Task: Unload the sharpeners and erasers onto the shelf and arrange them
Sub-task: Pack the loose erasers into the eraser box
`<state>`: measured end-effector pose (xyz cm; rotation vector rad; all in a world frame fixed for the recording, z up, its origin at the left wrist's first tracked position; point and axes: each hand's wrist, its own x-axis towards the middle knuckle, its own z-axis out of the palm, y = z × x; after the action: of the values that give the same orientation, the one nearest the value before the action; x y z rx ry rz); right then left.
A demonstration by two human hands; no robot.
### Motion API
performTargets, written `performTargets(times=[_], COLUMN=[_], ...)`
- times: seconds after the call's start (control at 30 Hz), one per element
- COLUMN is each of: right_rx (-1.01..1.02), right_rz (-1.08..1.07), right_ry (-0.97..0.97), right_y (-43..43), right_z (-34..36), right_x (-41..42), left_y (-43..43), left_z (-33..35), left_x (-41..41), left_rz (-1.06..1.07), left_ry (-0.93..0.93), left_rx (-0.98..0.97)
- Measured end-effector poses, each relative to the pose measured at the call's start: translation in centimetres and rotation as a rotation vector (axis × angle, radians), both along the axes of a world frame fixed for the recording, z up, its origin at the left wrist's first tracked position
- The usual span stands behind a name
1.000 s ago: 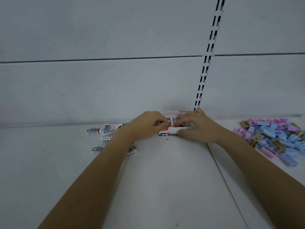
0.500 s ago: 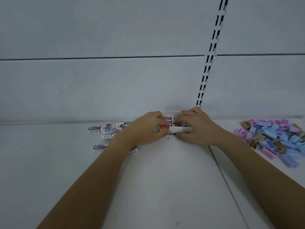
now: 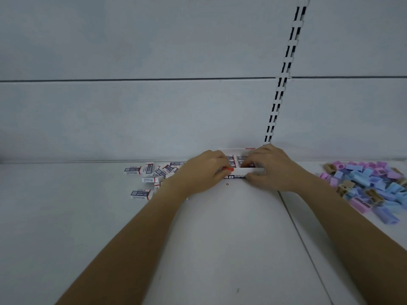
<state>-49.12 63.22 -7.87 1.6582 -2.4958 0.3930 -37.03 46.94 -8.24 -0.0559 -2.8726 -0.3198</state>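
Here, two hands hold an eraser box at the back of a shelf

Seen from above, both bare arms reach to the far side of a white shelf (image 3: 220, 249). The left hand (image 3: 202, 171) curls round the left end of an open white eraser box (image 3: 239, 172) marked "4B". The right hand (image 3: 272, 170) grips its right end, with fingers bent over the top edge. The box sits against the grey back wall (image 3: 132, 119), below a slotted rail (image 3: 284, 73). Loose erasers (image 3: 147, 172) lie scattered just left of the box. Far right, well apart, is a heap of blue, pink and tan sharpeners (image 3: 372, 186).
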Motion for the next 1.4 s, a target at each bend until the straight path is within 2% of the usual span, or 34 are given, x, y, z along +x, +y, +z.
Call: performTargets(times=[0.17,0.37,0.63,0.77,0.93,1.07,1.3,1.4], right_rx=[-0.162,-0.355,-0.204,-0.266,-0.338,-0.438,-0.546,-0.575], right_rz=[0.076,0.231,0.309,0.243,0.225,0.191,0.12,0.064], right_ry=[-0.031,0.04,-0.01,0.009,-0.084,-0.117,-0.296,-0.458], right_y=[-0.1,-2.8,-7.5,-8.5,-7.7,-6.6,-5.2,-4.9], right_z=[0.3,-0.1,-0.6,-1.5,-2.3,-2.1,-1.4,-1.2], right_x=[0.8,4.7,9.8,10.8,10.1,9.9,8.0,7.6], left_y=[-0.9,-6.3,-9.1,-9.4,-8.9,-7.8,-6.5,-6.0], left_z=[2.2,2.8,2.3,1.9,1.5,1.4,1.2,1.3], left_x=[1.0,4.9,7.3,7.6,7.6,7.0,6.5,6.3], left_rz=[0.066,0.206,0.333,0.362,0.33,0.321,0.409,0.405], left_ry=[0.122,0.141,0.04,-0.011,-0.071,-0.041,-0.062,-0.023], left_rx=[0.095,0.145,0.141,0.152,0.207,0.194,0.121,0.1])
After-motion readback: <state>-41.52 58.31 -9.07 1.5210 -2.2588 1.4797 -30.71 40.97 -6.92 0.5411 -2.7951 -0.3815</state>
